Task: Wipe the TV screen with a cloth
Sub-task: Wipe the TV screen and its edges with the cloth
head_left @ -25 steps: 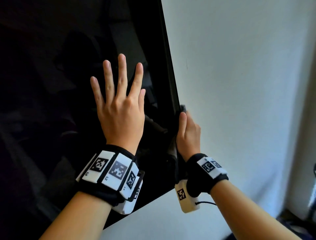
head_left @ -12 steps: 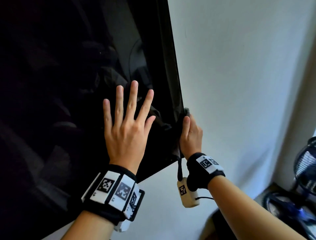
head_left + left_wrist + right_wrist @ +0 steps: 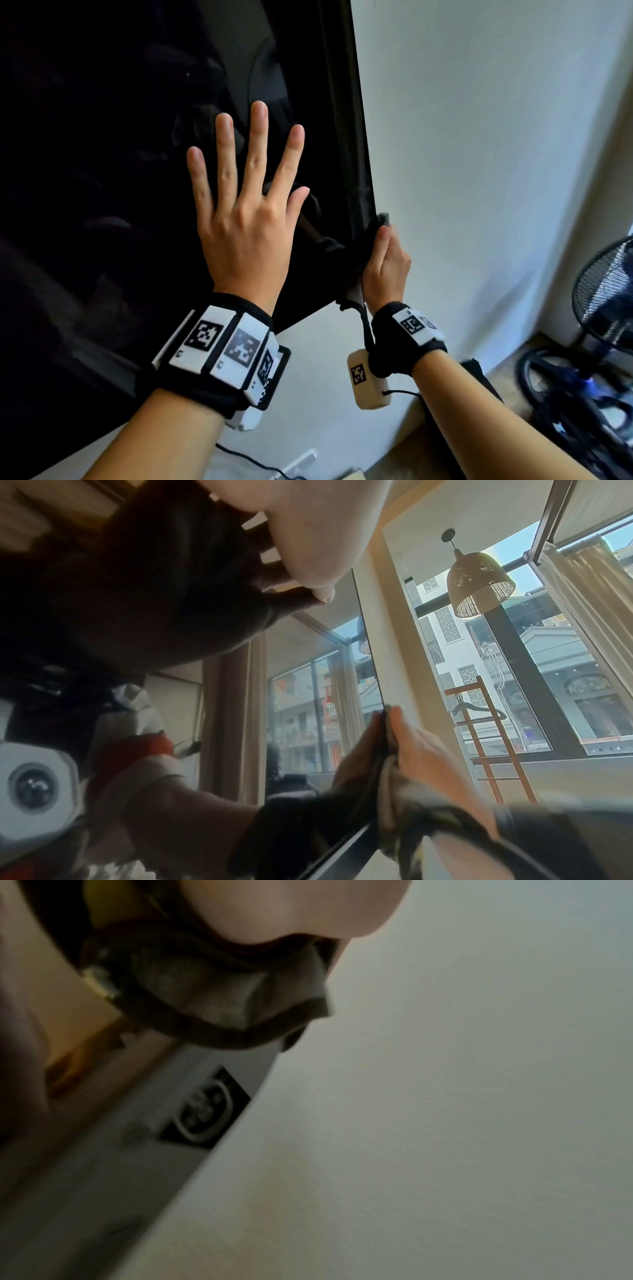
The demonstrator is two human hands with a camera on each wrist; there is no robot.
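Head view: left hand (image 3: 239, 219) laid flat on the TV screen (image 3: 102, 171), fingers straight and spread, gripping nothing — judged a brace to steady the panel while its edge is worked. Right hand (image 3: 385, 267) curled round the dark cloth (image 3: 356, 284) at the screen's right edge near the lower corner, cloth folded over the bezel, thumb along the wall side; judged a pinch so front and rim get wiped together. Pale wall (image 3: 479, 137) directly behind; standing fan (image 3: 603, 294) at far right on the floor, cables trailing below. Left wrist view: palm of the left hand (image 3: 308, 520) pressed to the glossy panel, its dark mirror image beneath; right hand (image 3: 418, 750) seen clamped on the cloth (image 3: 397, 785) at the thin screen edge (image 3: 368, 642). Room reflected and direct — tall windows (image 3: 531, 669), woven pendant lamp (image 3: 479, 585), curtains, a red-brown ladder rack (image 3: 486, 737). Right wrist view: blurred; cloth (image 3: 212, 993) bunched under the heel of the right hand (image 3: 291, 907), fingers hidden, wall (image 3: 445, 1096) filling the rest.
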